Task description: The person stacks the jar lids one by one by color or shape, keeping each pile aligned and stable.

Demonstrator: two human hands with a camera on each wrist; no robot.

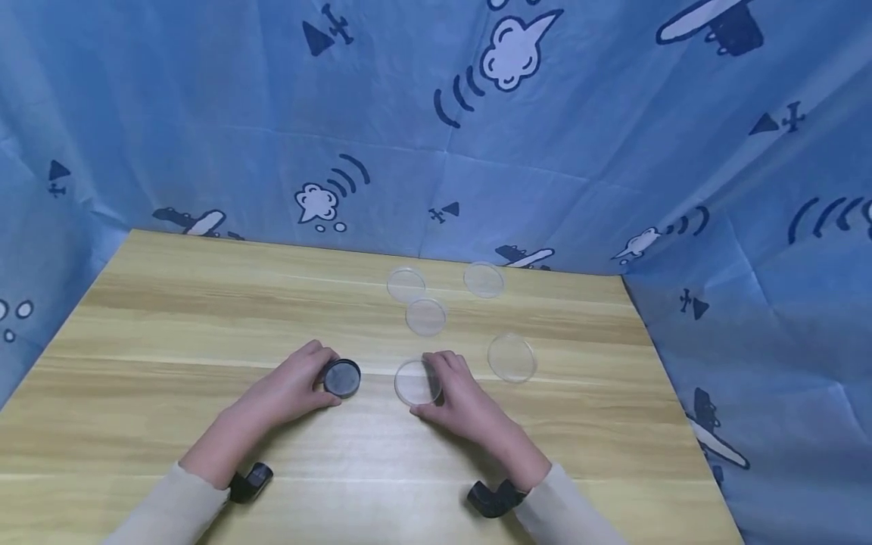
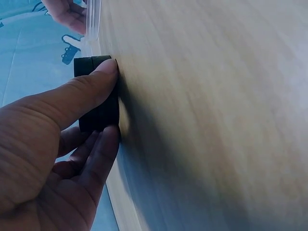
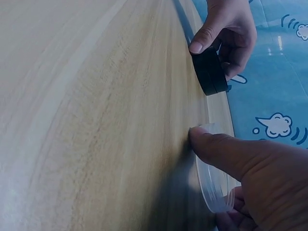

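Observation:
My left hand (image 1: 293, 386) grips a short round black container (image 1: 342, 378) from its left side, thumb at the near side and fingers at the far side. A seam runs round the container's wall in the left wrist view, and its base sits at the wooden tabletop. To the right, my right hand (image 1: 465, 400) holds a clear petri dish (image 1: 412, 383) between thumb and fingers. Two stacked rims show on the dish (image 3: 211, 185) in the right wrist view. A short gap of table separates the container from this dish.
Behind my right hand lie several more clear round dishes, among them a middle dish (image 1: 425, 317), a back-right dish (image 1: 484, 280) and a right-hand dish (image 1: 512, 357). A blue patterned curtain (image 1: 381, 136) hangs behind and beside the wooden table (image 1: 204, 318).

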